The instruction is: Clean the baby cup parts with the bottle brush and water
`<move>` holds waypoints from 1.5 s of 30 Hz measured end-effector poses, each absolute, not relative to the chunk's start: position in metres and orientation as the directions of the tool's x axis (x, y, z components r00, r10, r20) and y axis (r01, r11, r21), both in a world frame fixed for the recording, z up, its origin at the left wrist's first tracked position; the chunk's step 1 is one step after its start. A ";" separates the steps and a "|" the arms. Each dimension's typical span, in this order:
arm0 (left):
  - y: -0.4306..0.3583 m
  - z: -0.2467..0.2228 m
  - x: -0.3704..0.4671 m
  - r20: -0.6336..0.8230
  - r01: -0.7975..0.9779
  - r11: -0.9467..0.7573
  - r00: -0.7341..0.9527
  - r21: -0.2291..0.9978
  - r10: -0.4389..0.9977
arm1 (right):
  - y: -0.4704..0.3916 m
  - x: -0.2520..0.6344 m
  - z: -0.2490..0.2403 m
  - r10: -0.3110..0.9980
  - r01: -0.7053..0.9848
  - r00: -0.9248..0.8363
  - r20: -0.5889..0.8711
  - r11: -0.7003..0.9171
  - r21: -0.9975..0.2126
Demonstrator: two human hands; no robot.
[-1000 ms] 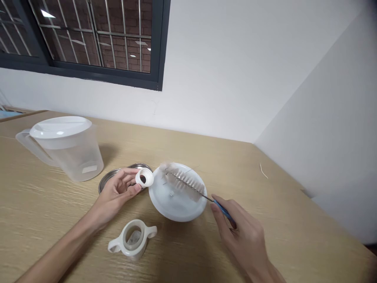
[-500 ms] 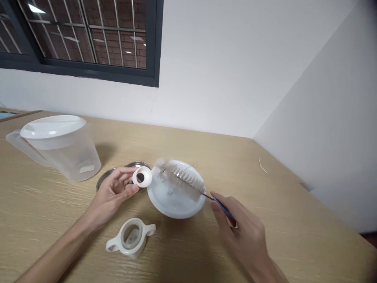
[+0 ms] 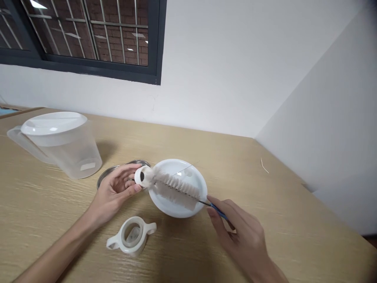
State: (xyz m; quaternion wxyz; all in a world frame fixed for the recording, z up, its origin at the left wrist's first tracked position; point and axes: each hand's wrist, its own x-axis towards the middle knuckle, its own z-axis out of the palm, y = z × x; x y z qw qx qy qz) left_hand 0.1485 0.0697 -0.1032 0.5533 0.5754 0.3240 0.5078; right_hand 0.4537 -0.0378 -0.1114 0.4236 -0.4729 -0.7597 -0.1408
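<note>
Between the thumb and fingers of my left hand (image 3: 116, 188) is a small white plastic ring cap (image 3: 138, 177) with a hole through it. My right hand (image 3: 240, 230) grips the blue handle of a bottle brush (image 3: 178, 190). The brush's white bristle tip touches the ring's right side, partly covering its opening. Beneath the brush stands a white bowl (image 3: 163, 206). A white two-handled bottle collar (image 3: 132, 236) lies on the table below my left hand.
On the left stands a clear plastic pitcher (image 3: 69, 149) with a white lid. A steel tray (image 3: 103, 177) is partly hidden behind my left hand. A pale strip (image 3: 264, 166) lies on the wooden table (image 3: 294, 236), which meets the wall at the back.
The brush has moved left and slightly down, and its tip now meets the ring. The left hand keeps its hold on the ring in nearly the same place.
</note>
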 end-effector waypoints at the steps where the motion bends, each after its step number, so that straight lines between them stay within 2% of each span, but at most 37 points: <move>1: 0.070 -0.103 0.149 0.222 -0.188 -0.175 0.273 0.967 0.936 | -0.037 0.454 -0.111 0.599 0.837 -0.209 0.773 0.518 -0.174; 5: 0.072 -0.105 0.146 0.214 -0.187 -0.167 0.267 0.968 0.940 | -0.035 0.457 -0.112 0.595 0.889 -0.148 0.790 0.430 -0.157; 8: 0.073 -0.108 0.144 0.188 -0.172 -0.145 0.275 0.974 0.943 | -0.037 0.458 -0.111 0.597 0.906 -0.073 0.799 0.374 -0.197; 11: 0.072 -0.108 0.143 0.152 -0.152 -0.110 0.304 0.982 0.940 | -0.040 0.455 -0.110 0.600 0.884 -0.067 0.798 0.407 -0.232; 16: 0.070 -0.103 0.143 0.111 -0.118 -0.076 0.325 0.990 0.939 | -0.037 0.456 -0.114 0.597 0.875 -0.140 0.790 0.449 -0.184; 22: 0.069 -0.097 0.145 0.130 -0.124 -0.093 0.339 0.988 0.932 | -0.035 0.460 -0.113 0.570 0.879 -0.061 0.819 0.420 -0.227; 24: 0.068 -0.097 0.146 0.137 -0.131 -0.097 0.349 0.987 0.927 | -0.037 0.458 -0.113 0.583 0.853 -0.097 0.806 0.466 -0.234; 27: 0.068 -0.099 0.146 0.137 -0.149 -0.086 0.376 0.985 0.916 | -0.037 0.455 -0.114 0.589 0.836 -0.194 0.784 0.517 -0.182; 31: 0.069 -0.100 0.146 0.113 -0.152 -0.058 0.385 0.987 0.916 | -0.035 0.460 -0.114 0.593 0.898 -0.160 0.789 0.419 -0.133; 34: 0.067 -0.099 0.148 0.078 -0.159 -0.014 0.405 0.987 0.911 | -0.037 0.461 -0.111 0.589 0.916 -0.081 0.804 0.362 -0.173; 37: 0.066 -0.098 0.148 0.054 -0.158 0.016 0.430 0.987 0.901 | -0.039 0.456 -0.109 0.596 0.882 -0.093 0.798 0.421 -0.212; 40: 0.067 -0.100 0.147 0.052 -0.136 0.008 0.431 0.991 0.901 | -0.037 0.453 -0.111 0.581 0.868 -0.156 0.799 0.467 -0.170; 43: 0.068 -0.103 0.144 0.073 -0.086 -0.044 0.374 0.995 0.925 | -0.034 0.457 -0.112 0.561 0.913 -0.103 0.822 0.381 -0.145; 45: 0.069 -0.103 0.144 0.069 -0.042 -0.058 0.328 0.997 0.942 | -0.035 0.462 -0.110 0.563 0.924 -0.032 0.826 0.331 -0.190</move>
